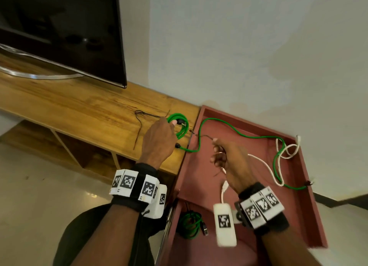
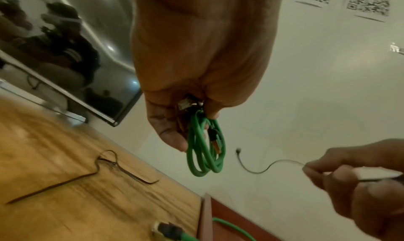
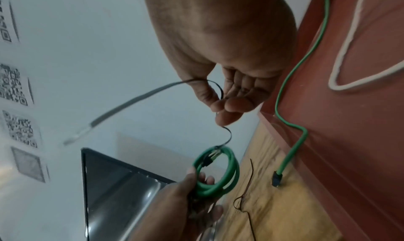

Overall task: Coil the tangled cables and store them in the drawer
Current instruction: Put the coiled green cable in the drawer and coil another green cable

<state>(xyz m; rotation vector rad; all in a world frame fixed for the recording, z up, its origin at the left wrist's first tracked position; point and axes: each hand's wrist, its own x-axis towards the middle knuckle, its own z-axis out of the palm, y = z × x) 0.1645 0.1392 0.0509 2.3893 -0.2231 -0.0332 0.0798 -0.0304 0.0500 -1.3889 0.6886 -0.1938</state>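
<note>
My left hand (image 1: 172,124) grips a coiled green cable (image 1: 180,130) above the wooden TV stand (image 1: 79,106); the left wrist view shows the coil (image 2: 205,149) hanging from my left fingers. My right hand (image 1: 216,144) pinches a thin dark tie (image 1: 205,135) that runs to the coil (image 3: 218,175). A loose green cable (image 1: 249,135) and a white cable (image 1: 286,152) sprawl on the red tray-like top (image 1: 288,196). The loose cable's black plug (image 1: 177,145) lies on the wood. Below, an open drawer (image 1: 199,251) holds another green coil (image 1: 191,224).
A flat TV (image 1: 59,36) on a metal foot stands at the back left of the stand. A second dark tie (image 1: 139,124) lies loose on the wood left of my left hand. Open shelves sit under the stand, and a white wall rises behind.
</note>
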